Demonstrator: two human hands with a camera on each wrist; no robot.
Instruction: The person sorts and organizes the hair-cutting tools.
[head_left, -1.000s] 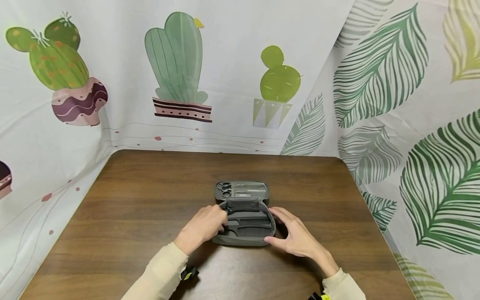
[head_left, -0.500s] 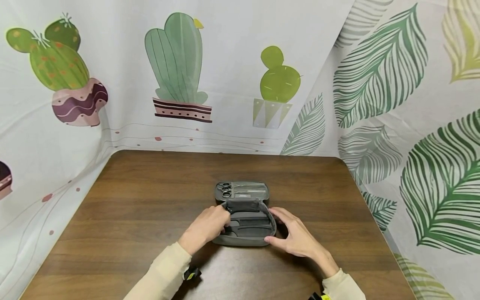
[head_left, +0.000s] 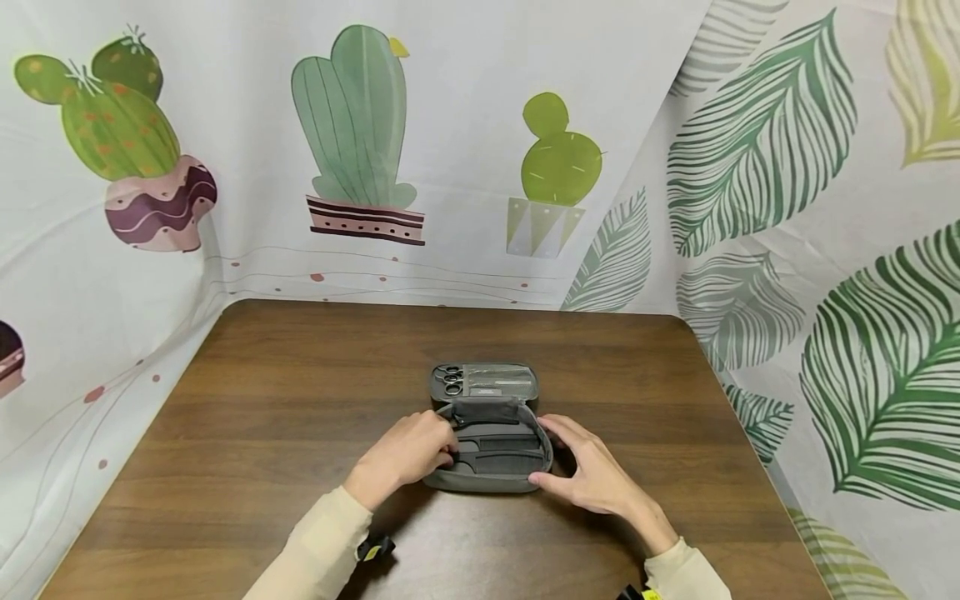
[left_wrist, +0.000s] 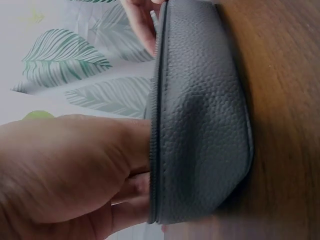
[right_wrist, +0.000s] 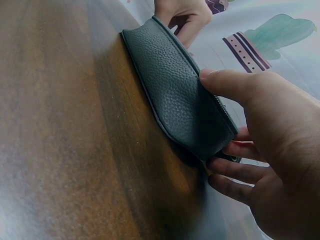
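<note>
A grey zip case (head_left: 480, 482) lies unfolded on the table, its textured side wall (left_wrist: 200, 110) facing the left wrist camera. Two dark combs (head_left: 512, 462) lie in its near half. Scissors (head_left: 452, 380) with ring handles are tucked into the raised far half, beside a clear pocket (head_left: 501, 382). My left hand (head_left: 412, 450) reaches over the left end, fingers bent down inside; the wall hides the fingertips, and I cannot tell whether they hold anything. My right hand (head_left: 588, 471) grips the right end, thumb (right_wrist: 225, 82) on the near rim, fingers around the end.
The brown wooden table (head_left: 300, 358) extends around the case on all sides. Behind it and to the right hangs a white cloth (head_left: 465, 125) printed with cacti and leaves. Dark straps with yellow marks show at both sleeve cuffs.
My left hand shifted slightly right into the case, then back left, with its fingers still inside. The right hand and the case stay in place.
</note>
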